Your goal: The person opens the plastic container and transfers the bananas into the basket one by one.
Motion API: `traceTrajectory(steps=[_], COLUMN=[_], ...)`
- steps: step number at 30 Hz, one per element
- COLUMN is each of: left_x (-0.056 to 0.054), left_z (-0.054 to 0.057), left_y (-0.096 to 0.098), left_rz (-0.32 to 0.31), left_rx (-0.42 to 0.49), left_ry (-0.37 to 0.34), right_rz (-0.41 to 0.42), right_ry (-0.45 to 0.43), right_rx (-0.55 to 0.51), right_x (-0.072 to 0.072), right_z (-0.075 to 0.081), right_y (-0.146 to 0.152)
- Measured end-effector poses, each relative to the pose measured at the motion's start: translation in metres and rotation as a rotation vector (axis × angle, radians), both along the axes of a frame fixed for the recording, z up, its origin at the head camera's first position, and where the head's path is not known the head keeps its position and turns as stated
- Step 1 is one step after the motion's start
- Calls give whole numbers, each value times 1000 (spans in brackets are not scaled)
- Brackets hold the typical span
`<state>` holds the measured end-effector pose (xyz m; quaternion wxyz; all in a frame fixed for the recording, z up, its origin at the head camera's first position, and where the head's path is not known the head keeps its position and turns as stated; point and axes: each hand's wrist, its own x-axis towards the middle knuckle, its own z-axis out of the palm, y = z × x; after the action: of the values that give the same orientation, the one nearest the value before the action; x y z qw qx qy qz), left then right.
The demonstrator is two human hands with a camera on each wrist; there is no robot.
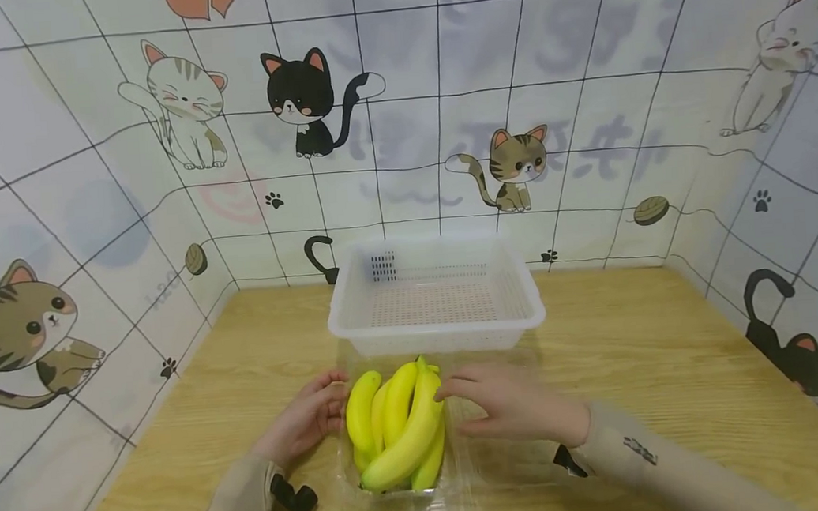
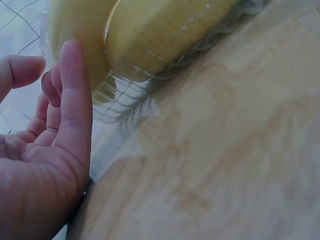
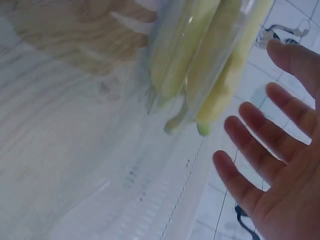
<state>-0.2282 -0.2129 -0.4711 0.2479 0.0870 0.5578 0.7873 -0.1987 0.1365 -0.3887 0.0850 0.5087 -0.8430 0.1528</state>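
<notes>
Several yellow bananas (image 1: 400, 430) lie heaped in a clear plastic box (image 2: 132, 92) at the front middle of the table, one long banana slanting across the top of the others. The box's clear lid (image 1: 512, 466) lies folded open to the right. At the box's left side is my left hand (image 1: 313, 413), fingers loosely bent, fingertips right at the ribbed wall and nothing in its grasp. My right hand (image 1: 512, 403) hovers over the lid side, its fingertips overlapping the edge of the bananas in the head view. In the right wrist view its fingers spread apart, holding nothing.
Behind the box stands a white perforated plastic basket (image 1: 435, 329), close to the back wall. The wood-grain table (image 1: 621, 336) extends to both sides. Cat-patterned walls (image 1: 407, 129) enclose it at the back, left and right.
</notes>
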Motion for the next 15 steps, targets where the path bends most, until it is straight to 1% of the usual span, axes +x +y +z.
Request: traceTrajectory(steps=[4, 5, 7, 11, 15], left_x=[1, 2, 2, 1, 1], left_z=[2, 3, 3, 3, 2], left_y=[-1, -1, -1, 0, -1], left_rz=[-12, -11, -9, -12, -19], left_rx=[18, 20, 20, 6, -5], left_ry=[11, 9, 7, 19, 29], right_rz=[156, 187, 222, 236, 228], right_ry=[105, 112, 116, 107, 134], right_rx=[-5, -5, 8, 46, 82], right_x=[-2, -2, -2, -3, -3], right_z=[-4, -4, -4, -4, -7], right_y=[-14, -17, -22, -30, -36])
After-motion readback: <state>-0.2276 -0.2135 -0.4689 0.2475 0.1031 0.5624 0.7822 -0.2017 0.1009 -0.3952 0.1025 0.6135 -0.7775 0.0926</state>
